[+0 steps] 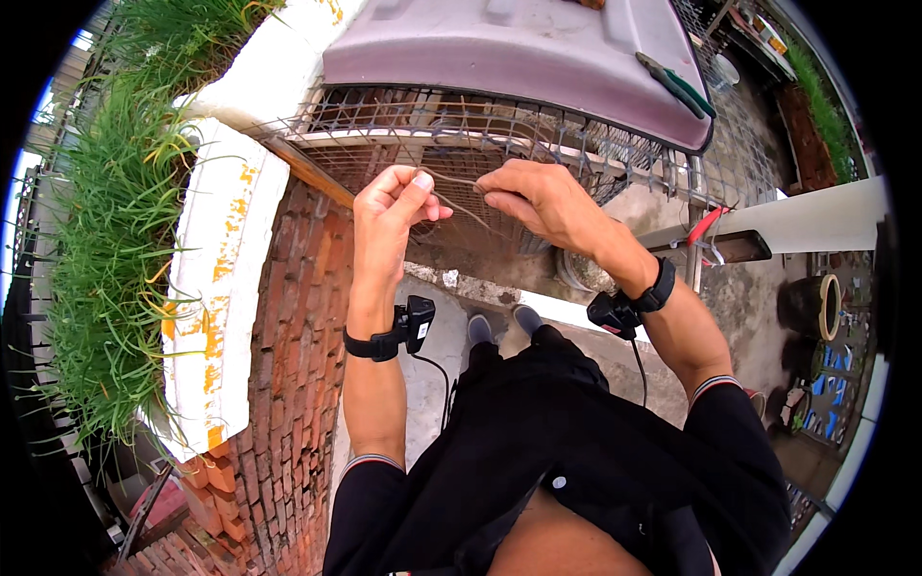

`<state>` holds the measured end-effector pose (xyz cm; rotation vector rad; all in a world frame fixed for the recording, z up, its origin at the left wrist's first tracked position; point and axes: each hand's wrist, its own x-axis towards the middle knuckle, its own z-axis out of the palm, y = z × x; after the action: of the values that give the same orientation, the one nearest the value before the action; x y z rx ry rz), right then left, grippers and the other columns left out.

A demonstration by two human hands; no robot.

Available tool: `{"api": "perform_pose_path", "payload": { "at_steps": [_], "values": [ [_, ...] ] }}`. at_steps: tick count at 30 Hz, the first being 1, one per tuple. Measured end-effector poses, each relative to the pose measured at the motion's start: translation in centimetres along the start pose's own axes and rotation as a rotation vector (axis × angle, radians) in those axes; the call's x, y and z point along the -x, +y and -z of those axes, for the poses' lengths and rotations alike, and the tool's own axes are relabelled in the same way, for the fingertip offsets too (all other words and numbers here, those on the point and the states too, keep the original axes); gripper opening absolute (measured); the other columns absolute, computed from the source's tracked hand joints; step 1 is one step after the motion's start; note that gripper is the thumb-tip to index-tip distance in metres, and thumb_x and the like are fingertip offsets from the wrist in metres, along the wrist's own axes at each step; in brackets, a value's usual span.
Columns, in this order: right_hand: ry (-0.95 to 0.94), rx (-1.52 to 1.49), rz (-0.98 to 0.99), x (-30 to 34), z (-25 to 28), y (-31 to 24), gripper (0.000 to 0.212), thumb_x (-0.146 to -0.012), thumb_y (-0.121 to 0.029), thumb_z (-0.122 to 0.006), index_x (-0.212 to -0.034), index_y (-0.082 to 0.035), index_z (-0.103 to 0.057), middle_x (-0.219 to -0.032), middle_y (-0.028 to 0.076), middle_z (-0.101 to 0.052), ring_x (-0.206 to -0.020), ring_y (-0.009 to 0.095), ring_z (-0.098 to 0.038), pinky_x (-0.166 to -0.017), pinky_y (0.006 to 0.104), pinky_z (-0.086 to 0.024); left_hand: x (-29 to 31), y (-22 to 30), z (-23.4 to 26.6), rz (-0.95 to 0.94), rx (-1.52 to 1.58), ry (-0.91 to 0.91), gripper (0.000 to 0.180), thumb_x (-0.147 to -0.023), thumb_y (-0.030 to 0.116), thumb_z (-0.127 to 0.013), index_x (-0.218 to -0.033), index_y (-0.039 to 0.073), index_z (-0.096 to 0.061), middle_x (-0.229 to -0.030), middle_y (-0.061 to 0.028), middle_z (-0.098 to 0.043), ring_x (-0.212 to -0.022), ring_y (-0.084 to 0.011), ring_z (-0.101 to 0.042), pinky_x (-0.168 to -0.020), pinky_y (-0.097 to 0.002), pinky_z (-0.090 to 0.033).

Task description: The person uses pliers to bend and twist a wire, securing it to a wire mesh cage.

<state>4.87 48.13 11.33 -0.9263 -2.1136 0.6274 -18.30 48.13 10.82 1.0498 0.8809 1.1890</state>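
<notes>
Wire (pixel 449 179), thin and brown, spans the gap between the two hands, in front of the mesh (pixel 444 117). The left hand (pixel 389 204) pinches it between thumb and forefinger, the other fingers loosely curled; the right hand (pixel 540 197) pinches the opposite side, its fingers drawn together. A second length, apparently of the same wire, slants down below the pinch points with its tip free; whether it touches the mesh behind cannot be told. Good handling, as judged here, calls for a short grip near any bend, even and gentle tension, and the loose tip turned away from skin and mesh.

Beyond the mesh, a mauve plastic cover (pixel 509 53) bears green-handled pliers (pixel 684 91), out of both hands. To the left, a white planter (pixel 216 288) of grassy greens (pixel 106 259) stands along a brick wall (pixel 303 355). Below lies a concrete floor (pixel 432 305); to the right are a white pipe (pixel 821 219), a red tie (pixel 706 226) and a dark pot (pixel 800 307).
</notes>
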Motion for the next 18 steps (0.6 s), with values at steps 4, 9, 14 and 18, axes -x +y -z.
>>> {"api": "perform_pose_path", "payload": {
  "at_steps": [4, 9, 14, 18],
  "values": [
    [-0.028, 0.029, 0.011, 0.4, 0.9, -0.8, 0.017, -0.090, -0.010, -0.067, -0.104, -0.001, -0.069, -0.091, 0.015, -0.066, -0.082, 0.036, -0.065, -0.072, 0.0429, -0.052, 0.2, -0.1, -0.5, 0.010, -0.040, -0.033, 0.019, -0.100, 0.018, -0.061, -0.095, -0.001, -0.063, -0.084, -0.0059, -0.065, -0.077, -0.0139, -0.064, -0.079, -0.0300, -0.057],
    [-0.115, 0.082, 0.014, 1.0, 3.2, -1.7, 0.020, -0.090, -0.010, -0.068, -0.108, -0.002, -0.069, -0.090, 0.014, -0.064, -0.081, 0.034, -0.064, -0.072, 0.0416, -0.051, 0.8, 0.3, -1.5, 0.003, -0.272, -0.149, 0.028, -0.103, 0.022, -0.057, -0.090, -0.001, -0.063, -0.087, -0.0068, -0.067, -0.078, -0.0129, -0.064, -0.075, -0.0270, -0.053],
    [0.077, 0.205, -0.069, -0.2, 7.8, -2.5, 0.027, -0.089, -0.024, -0.071, -0.106, -0.003, -0.071, -0.100, 0.016, -0.069, -0.093, 0.035, -0.066, -0.079, 0.0436, -0.052, 1.2, 0.2, -1.4, -0.019, -0.326, -0.175, 0.030, -0.104, 0.023, -0.056, -0.087, -0.001, -0.063, -0.083, -0.0066, -0.066, -0.074, -0.0122, -0.062, -0.071, -0.0268, -0.051],
    [0.333, 1.167, -0.359, 1.3, 15.9, 8.9, 0.049, -0.087, -0.038, -0.072, -0.120, -0.002, -0.065, -0.122, 0.023, -0.063, -0.117, 0.041, -0.056, -0.096, 0.0507, -0.046, 1.3, 0.2, -1.2, -0.028, -0.250, -0.155, 0.030, -0.103, 0.024, -0.057, -0.085, 0.000, -0.062, -0.080, -0.0082, -0.066, -0.070, -0.0133, -0.061, -0.069, -0.0273, -0.051]
  ]
}}
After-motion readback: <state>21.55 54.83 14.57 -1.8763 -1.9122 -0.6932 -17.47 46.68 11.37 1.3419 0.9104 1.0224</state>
